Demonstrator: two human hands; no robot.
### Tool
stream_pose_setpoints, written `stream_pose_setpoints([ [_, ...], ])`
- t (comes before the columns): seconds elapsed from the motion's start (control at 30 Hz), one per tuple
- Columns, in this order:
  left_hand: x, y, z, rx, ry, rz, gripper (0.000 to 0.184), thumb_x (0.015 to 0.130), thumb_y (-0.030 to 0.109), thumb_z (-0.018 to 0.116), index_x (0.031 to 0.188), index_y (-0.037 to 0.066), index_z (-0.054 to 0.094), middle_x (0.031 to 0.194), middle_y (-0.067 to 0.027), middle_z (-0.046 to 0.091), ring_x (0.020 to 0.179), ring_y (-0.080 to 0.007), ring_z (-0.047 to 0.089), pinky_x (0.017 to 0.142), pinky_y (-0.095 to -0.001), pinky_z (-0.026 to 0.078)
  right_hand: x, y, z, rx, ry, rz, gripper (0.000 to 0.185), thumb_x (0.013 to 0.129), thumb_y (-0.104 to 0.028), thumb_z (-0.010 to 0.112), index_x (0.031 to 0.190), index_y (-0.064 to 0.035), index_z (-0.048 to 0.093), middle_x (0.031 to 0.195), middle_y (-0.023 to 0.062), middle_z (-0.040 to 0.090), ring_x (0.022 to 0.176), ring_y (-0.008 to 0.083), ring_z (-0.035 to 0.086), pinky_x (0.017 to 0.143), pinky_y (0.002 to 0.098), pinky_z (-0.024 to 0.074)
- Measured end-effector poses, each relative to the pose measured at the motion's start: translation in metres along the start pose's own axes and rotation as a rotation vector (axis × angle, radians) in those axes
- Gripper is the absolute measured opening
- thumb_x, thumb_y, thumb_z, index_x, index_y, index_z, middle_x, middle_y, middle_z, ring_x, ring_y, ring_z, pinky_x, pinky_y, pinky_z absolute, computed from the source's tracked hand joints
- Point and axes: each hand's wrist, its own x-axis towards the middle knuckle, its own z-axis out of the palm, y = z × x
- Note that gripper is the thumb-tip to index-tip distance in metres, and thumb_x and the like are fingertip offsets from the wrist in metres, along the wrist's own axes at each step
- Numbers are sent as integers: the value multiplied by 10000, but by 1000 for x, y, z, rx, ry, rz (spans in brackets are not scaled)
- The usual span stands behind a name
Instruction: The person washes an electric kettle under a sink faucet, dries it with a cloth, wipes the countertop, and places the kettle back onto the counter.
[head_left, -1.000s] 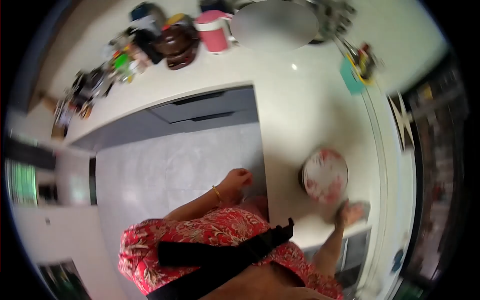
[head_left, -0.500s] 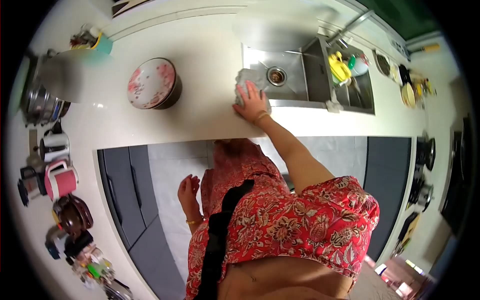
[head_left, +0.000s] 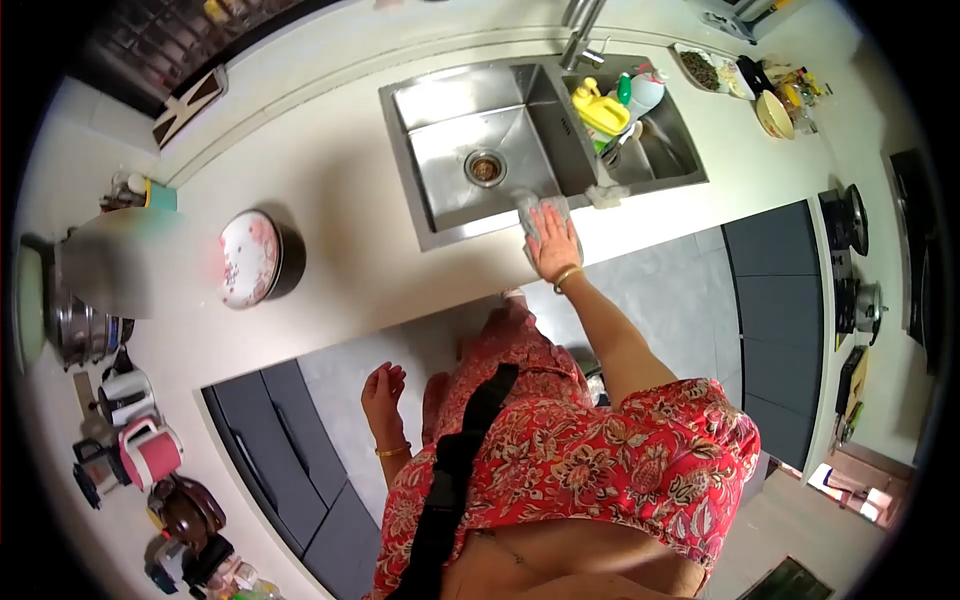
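Note:
My right hand (head_left: 552, 240) lies flat on a crumpled grey cloth (head_left: 529, 208), its fingers stretched out and a little apart. It presses the cloth onto the counter's front strip and the rim of the steel sink (head_left: 440, 238). Part of the cloth is hidden beneath the palm. Away from the counter, my left hand (head_left: 383, 398) hangs in the air beside the skirt, fingers loosely bent and nothing visible in them. A second small grey-white cloth (head_left: 607, 195) rests on the sink's front rim near the divider, to the right of my right hand.
A yellow bottle (head_left: 600, 108) and other bottles stand in the smaller basin, below the tap (head_left: 582, 45). A floral-lidded pot (head_left: 250, 260) sits on the counter (head_left: 350, 220) to the left. A pink jug (head_left: 150, 448) and other kitchenware line the left side; a yellow bowl (head_left: 774, 115) is back right.
My right hand has slid the cloth from the sink's left side rightward along its front rim. The view has turned, so the sink appears further left. My left hand stays about the same.

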Motion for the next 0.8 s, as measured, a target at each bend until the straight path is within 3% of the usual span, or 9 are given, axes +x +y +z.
stream_pose_setpoints([
  [0.1,8,19,19,2,-68,21,253,837,209,482,978,4,525,859,-78,590,780,-157,572,691,-250,455,1,-9,-17,-37,57,-42,576,796,-284,433,1301,-147,192,1341,71,203,1238,214,189,987,420,163],
  [0.27,49,43,47,-8,-133,80,250,830,217,493,957,6,534,867,-80,587,791,-157,569,689,-245,452,36,-38,-25,588,390,-109,290,690,-75,536,979,-58,541,1027,156,526,984,299,482,836,362,382],
  [0.3,55,47,52,-30,-155,98,253,828,219,496,959,6,533,868,-79,586,792,-157,569,689,-244,451,40,-49,-34,761,297,53,216,736,-103,505,928,-13,546,851,167,569,845,318,543,715,357,427],
  [0.4,73,48,62,-70,-261,152,253,832,212,492,973,4,527,864,-78,585,798,-154,568,695,-244,450,57,-67,-45,807,294,187,215,769,-168,521,881,15,541,745,175,566,724,319,551,628,356,424],
  [0.43,80,53,65,-66,-282,165,246,834,206,488,972,7,528,861,-75,586,796,-154,569,694,-241,450,67,-70,-48,1079,304,36,271,785,-231,526,863,28,539,729,185,563,694,309,542,610,335,415],
  [0.47,82,56,67,-59,-303,175,238,837,200,484,972,9,529,859,-73,587,793,-154,571,692,-238,451,74,-74,-55,1027,370,-8,285,785,-242,527,882,26,539,715,190,562,651,294,532,602,331,412],
  [0.6,86,65,69,4,-336,236,229,840,195,480,970,15,533,852,-69,590,784,-152,574,685,-234,455,123,-87,-90,835,671,-54,288,770,-219,536,869,51,534,756,250,547,707,370,543,617,390,428],
  [0.67,85,66,66,13,-320,245,226,839,195,483,968,17,535,848,-66,591,778,-147,576,680,-232,458,148,-96,-131,711,627,-82,257,762,-190,527,848,52,527,746,243,545,711,364,537,645,406,419],
  [0.8,74,59,47,-20,-256,237,223,837,188,486,968,16,536,847,-67,592,769,-145,577,677,-233,460,221,-90,-146,397,540,-268,335,740,-115,483,1048,14,454,1074,245,451,969,369,442,803,382,377],
])
